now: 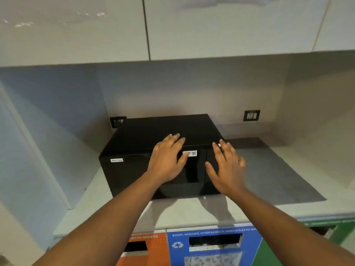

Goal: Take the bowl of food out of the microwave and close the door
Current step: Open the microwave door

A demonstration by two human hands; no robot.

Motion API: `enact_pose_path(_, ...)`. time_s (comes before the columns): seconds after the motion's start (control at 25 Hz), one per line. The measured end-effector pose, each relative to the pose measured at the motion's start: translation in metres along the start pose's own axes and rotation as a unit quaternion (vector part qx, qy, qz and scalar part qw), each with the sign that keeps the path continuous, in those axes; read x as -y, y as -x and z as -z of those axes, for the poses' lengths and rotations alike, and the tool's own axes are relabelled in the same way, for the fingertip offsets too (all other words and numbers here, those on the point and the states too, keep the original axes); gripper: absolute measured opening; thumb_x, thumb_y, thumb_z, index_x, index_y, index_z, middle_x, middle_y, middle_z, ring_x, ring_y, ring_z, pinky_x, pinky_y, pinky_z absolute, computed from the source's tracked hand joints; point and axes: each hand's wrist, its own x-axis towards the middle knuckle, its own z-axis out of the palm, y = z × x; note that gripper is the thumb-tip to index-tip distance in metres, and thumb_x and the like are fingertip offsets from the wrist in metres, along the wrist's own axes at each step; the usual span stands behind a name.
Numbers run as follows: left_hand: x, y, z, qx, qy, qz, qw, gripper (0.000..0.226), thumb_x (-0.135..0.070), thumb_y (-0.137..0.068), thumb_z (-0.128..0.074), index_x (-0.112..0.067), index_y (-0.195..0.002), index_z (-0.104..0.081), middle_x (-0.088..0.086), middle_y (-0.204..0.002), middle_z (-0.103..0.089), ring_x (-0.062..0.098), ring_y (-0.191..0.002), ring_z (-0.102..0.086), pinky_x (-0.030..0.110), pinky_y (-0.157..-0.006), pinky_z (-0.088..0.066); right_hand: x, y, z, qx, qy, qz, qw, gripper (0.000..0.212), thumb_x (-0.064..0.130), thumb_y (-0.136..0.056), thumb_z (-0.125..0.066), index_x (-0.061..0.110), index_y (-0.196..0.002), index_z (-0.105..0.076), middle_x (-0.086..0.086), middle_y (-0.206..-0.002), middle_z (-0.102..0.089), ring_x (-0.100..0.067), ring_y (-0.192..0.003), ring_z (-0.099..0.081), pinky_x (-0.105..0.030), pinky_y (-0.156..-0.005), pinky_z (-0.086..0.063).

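A black microwave stands on the pale counter against the back wall, its door shut. White labels are stuck on the door's top edge. My left hand hovers in front of the upper middle of the door, fingers spread, holding nothing. My right hand is held before the control panel side at the right, fingers apart and empty. No bowl is visible; the inside of the microwave is hidden behind the dark door.
A dark grey mat lies on the counter right of the microwave. A wall socket sits at the back right. Cabinets hang overhead. Orange, blue and green waste bin fronts are below the counter edge.
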Motion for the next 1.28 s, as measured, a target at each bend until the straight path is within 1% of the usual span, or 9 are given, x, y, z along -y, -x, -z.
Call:
enact_pose_path(0.16, 0.007, -0.016, -0.051, 0.037, -0.015, 0.014, 0.999, 0.059, -0.052, -0.100, -0.041, -0.028, -0.153, -0.033, -0.002, -0.163, -0.031, 0.020, -0.153, -0.019, 0.046, -0.121, -0.020, -0.037, 0.010, -0.051, 0.065, 0.003, -0.027, 0.997, 0.081, 0.051, -0.090, -0.055, 0.031, -0.157, -0.014, -0.005, -0.168, 0.000, -0.030, -0.153, -0.009, -0.057, -0.115, -0.022)
enact_pose_path(0.32, 0.008, -0.022, -0.086, 0.011, -0.039, 0.018, 0.999, 0.056, -0.053, -0.100, -0.038, -0.030, -0.152, -0.037, -0.002, -0.161, -0.037, 0.020, -0.152, -0.022, 0.047, -0.121, -0.018, -0.058, 0.013, -0.090, 0.057, -0.032, -0.052, 0.996, 0.106, 0.047, -0.081, -0.071, 0.035, -0.156, 0.003, -0.004, -0.166, 0.017, -0.033, -0.153, -0.006, -0.056, -0.115, -0.024)
enact_pose_path(0.4, 0.004, -0.022, -0.092, -0.009, -0.061, 0.029, 0.998, 0.056, -0.056, -0.100, -0.036, -0.032, -0.151, -0.038, -0.002, -0.158, -0.041, 0.022, -0.150, -0.028, 0.048, -0.119, -0.020, -0.064, 0.019, -0.108, 0.057, -0.065, -0.074, 0.994, 0.119, 0.046, -0.076, -0.078, 0.039, -0.154, 0.012, -0.005, -0.166, 0.017, -0.033, -0.153, -0.007, -0.053, -0.115, -0.026)
enact_pose_path(0.52, -0.004, -0.027, -0.098, -0.032, -0.096, 0.040, 0.994, 0.057, -0.061, -0.098, -0.035, -0.034, -0.148, -0.042, 0.000, -0.152, -0.049, 0.027, -0.144, -0.038, 0.052, -0.113, -0.028, -0.076, 0.029, -0.137, 0.068, -0.112, -0.108, 0.985, 0.135, 0.042, -0.071, -0.084, 0.048, -0.145, 0.028, -0.005, -0.167, 0.014, -0.035, -0.152, -0.017, -0.049, -0.113, -0.035)
enact_pose_path(0.68, -0.011, -0.036, -0.099, -0.032, -0.099, 0.049, 0.993, 0.057, -0.062, -0.098, -0.036, -0.029, -0.141, -0.053, -0.004, -0.152, -0.049, 0.022, -0.143, -0.041, 0.056, -0.113, -0.030, -0.084, 0.034, -0.167, 0.085, -0.142, -0.141, 0.976, 0.137, 0.037, -0.074, -0.083, 0.052, -0.136, 0.038, -0.001, -0.168, 0.011, -0.031, -0.149, -0.028, -0.037, -0.111, -0.037)
enact_pose_path(0.88, -0.007, -0.043, -0.109, -0.069, -0.042, 0.037, 0.996, 0.045, -0.050, -0.101, -0.043, -0.025, -0.135, -0.060, -0.003, -0.146, -0.057, 0.016, -0.142, -0.043, 0.046, -0.117, -0.029, -0.085, 0.032, -0.187, 0.054, -0.168, -0.162, 0.971, 0.133, 0.029, -0.078, -0.081, 0.056, -0.137, 0.035, -0.002, -0.164, -0.011, -0.029, -0.143, -0.039, -0.038, -0.108, -0.043)
enact_pose_path(1.0, -0.008, -0.041, -0.113, -0.097, -0.032, 0.040, 0.994, 0.038, -0.044, -0.102, -0.048, -0.024, -0.131, -0.064, -0.003, -0.142, -0.060, 0.017, -0.138, -0.049, 0.044, -0.115, -0.032, -0.090, 0.033, -0.191, 0.047, -0.164, -0.164, 0.972, 0.125, 0.033, -0.077, -0.082, 0.048, -0.147, 0.020, -0.004, -0.163, -0.016, -0.030, -0.142, -0.040, -0.041, -0.106, -0.046)
enact_pose_path(1.16, -0.012, -0.041, -0.110, -0.087, -0.013, 0.052, 0.995, 0.036, -0.040, -0.101, -0.052, -0.025, -0.130, -0.064, -0.004, -0.141, -0.061, 0.016, -0.138, -0.049, 0.042, -0.116, -0.032, -0.087, 0.032, -0.192, 0.027, -0.158, -0.177, 0.971, 0.120, 0.036, -0.075, -0.083, 0.043, -0.149, 0.011, -0.006, -0.159, -0.026, -0.030, -0.136, -0.047, -0.042, -0.100, -0.050)
enact_pose_path(1.28, -0.014, -0.033, -0.103, -0.088, 0.006, 0.051, 0.995, 0.035, -0.039, -0.100, -0.054, -0.025, -0.130, -0.065, -0.005, -0.140, -0.062, 0.014, -0.137, -0.050, 0.039, -0.116, -0.032, -0.084, 0.033, -0.192, 0.013, -0.145, -0.175, 0.974, 0.121, 0.036, -0.075, -0.083, 0.042, -0.150, 0.013, -0.008, -0.154, -0.031, -0.031, -0.130, -0.052, -0.044, -0.097, -0.054)
